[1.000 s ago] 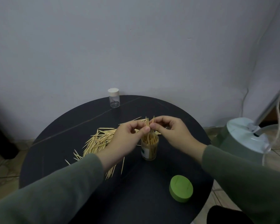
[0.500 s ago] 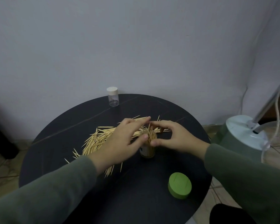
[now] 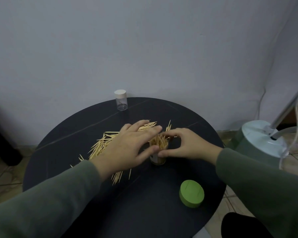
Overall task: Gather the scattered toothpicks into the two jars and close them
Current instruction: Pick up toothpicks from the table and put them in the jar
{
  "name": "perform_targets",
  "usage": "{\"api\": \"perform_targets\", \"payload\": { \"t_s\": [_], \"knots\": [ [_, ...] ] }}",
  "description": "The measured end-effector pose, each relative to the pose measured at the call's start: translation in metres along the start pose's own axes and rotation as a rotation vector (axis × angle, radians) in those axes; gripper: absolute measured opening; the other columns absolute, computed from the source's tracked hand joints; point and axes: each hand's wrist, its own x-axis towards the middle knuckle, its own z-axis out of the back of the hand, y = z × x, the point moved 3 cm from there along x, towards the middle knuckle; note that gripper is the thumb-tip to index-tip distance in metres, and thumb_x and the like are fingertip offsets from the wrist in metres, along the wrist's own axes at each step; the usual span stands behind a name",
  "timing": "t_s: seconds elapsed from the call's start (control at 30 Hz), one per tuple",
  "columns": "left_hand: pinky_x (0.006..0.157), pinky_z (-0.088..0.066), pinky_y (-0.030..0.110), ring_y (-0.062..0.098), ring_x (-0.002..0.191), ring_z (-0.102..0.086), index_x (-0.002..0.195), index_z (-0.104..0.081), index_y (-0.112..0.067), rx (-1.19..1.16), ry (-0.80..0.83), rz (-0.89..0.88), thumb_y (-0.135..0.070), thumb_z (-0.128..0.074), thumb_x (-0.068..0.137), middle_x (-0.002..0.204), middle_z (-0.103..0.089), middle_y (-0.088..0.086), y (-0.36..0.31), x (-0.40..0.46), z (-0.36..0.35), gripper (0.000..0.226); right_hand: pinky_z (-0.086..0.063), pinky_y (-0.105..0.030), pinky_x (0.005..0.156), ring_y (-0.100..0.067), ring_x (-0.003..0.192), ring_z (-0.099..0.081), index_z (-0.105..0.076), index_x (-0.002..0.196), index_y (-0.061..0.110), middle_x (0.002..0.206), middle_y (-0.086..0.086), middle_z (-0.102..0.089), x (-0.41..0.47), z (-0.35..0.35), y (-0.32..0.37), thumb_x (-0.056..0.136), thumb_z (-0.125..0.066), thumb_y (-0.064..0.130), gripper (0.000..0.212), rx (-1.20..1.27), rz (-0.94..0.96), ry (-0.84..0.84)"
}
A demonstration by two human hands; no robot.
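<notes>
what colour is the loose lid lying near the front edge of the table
Green, a bright lime shade; the lid shows best in the head view.

An open jar [image 3: 157,154] crammed with upright toothpicks stands mid-table, loose toothpicks [image 3: 102,145] strewn to its left, a capped clear jar [image 3: 121,102] at the table's far edge, a green lid [image 3: 191,193] near its right edge

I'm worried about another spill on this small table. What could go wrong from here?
1. The open jar is packed, its toothpicks splaying above the rim; the right hand curled round it and the left hand reaching flat beside it could tip it.
2. The loose toothpicks lie under the left forearm; a sleeve sweep might push some off the round table.
3. The green lid sits near the front edge.
</notes>
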Motion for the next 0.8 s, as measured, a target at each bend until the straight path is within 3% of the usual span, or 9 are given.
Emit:
{"api": "perform_targets", "payload": {
  "t_s": [0.1,0.17,0.3,0.4,0.5,0.6,0.73,0.8],
  "knots": [
    [0.111,-0.024,0.042,0.011,0.148,-0.010,0.152,-0.022,-0.027,0.006,0.125,-0.045,-0.062,-0.023,0.095,0.148,-0.043,-0.011,-0.007,-0.001,-0.007,0.067,-0.041,-0.049,0.100,-0.001,0.103,-0.057,-0.059,0.116,0.046,0.105,0.022,-0.065,0.001,-0.001,0.000,0.066,-0.063,0.073,0.057,0.010,0.062,-0.024],
    [0.112,-0.021,0.042,0.009,0.148,-0.005,0.152,-0.024,-0.028,-0.016,0.137,-0.029,-0.062,-0.023,0.094,0.147,-0.043,-0.011,-0.011,0.000,-0.008,0.067,-0.041,-0.049,0.100,-0.001,0.102,-0.057,-0.060,0.114,0.045,0.105,0.019,-0.066,0.002,-0.001,-0.002,0.065,-0.061,0.073,0.056,0.025,0.058,-0.031],
    [0.102,-0.034,0.049,0.021,0.144,-0.028,0.132,-0.055,-0.030,0.049,0.018,-0.038,-0.055,-0.028,0.096,0.139,-0.054,-0.010,-0.008,0.003,-0.001,0.052,-0.041,-0.048,0.101,-0.001,0.103,-0.057,-0.061,0.102,0.053,0.102,0.024,-0.066,0.003,-0.001,-0.002,0.062,-0.063,0.077,0.046,0.017,0.055,-0.025],
    [0.098,-0.040,0.050,0.021,0.137,-0.040,0.129,-0.057,-0.031,0.051,-0.054,-0.008,-0.053,-0.032,0.096,0.135,-0.057,-0.011,-0.003,0.002,0.001,0.047,-0.041,-0.047,0.102,-0.002,0.106,-0.058,-0.062,0.111,0.047,0.105,0.023,-0.066,0.004,-0.003,-0.004,0.059,-0.063,0.081,0.062,0.039,0.046,-0.011],
    [0.099,-0.039,0.046,0.019,0.135,-0.040,0.140,-0.046,-0.027,0.018,-0.101,-0.053,-0.054,-0.037,0.095,0.143,-0.049,-0.010,-0.004,0.000,0.003,0.053,-0.041,-0.048,0.101,-0.003,0.104,-0.059,-0.061,0.116,0.043,0.107,0.020,-0.067,0.005,-0.003,-0.005,0.059,-0.060,0.082,0.068,0.037,0.052,-0.011],
    [0.105,-0.031,0.046,0.020,0.143,-0.028,0.148,-0.035,-0.024,0.058,0.002,-0.168,-0.060,-0.032,0.096,0.153,-0.036,-0.008,-0.009,-0.002,0.000,0.063,-0.044,-0.047,0.099,-0.003,0.102,-0.059,-0.061,0.115,0.041,0.105,0.015,-0.068,0.004,-0.002,-0.004,0.061,-0.063,0.076,0.065,0.051,0.065,-0.022],
    [0.114,-0.019,0.048,0.013,0.148,0.003,0.152,-0.010,-0.031,0.060,0.150,-0.085,-0.066,-0.019,0.094,0.156,-0.017,-0.014,-0.004,-0.001,-0.010,0.069,-0.045,-0.047,0.096,-0.003,0.100,-0.059,-0.057,0.108,0.053,0.104,0.018,-0.068,0.004,-0.002,-0.004,0.063,-0.063,0.074,0.050,0.031,0.076,-0.032],
    [0.115,-0.014,0.044,0.010,0.148,0.008,0.152,-0.009,-0.033,0.034,0.146,-0.078,-0.067,-0.019,0.093,0.157,-0.007,-0.015,-0.005,0.000,-0.010,0.069,-0.046,-0.046,0.096,-0.003,0.100,-0.060,-0.059,0.107,0.050,0.103,0.017,-0.068,0.005,-0.002,-0.005,0.063,-0.063,0.075,0.051,0.034,0.078,-0.036]
  ]
}}
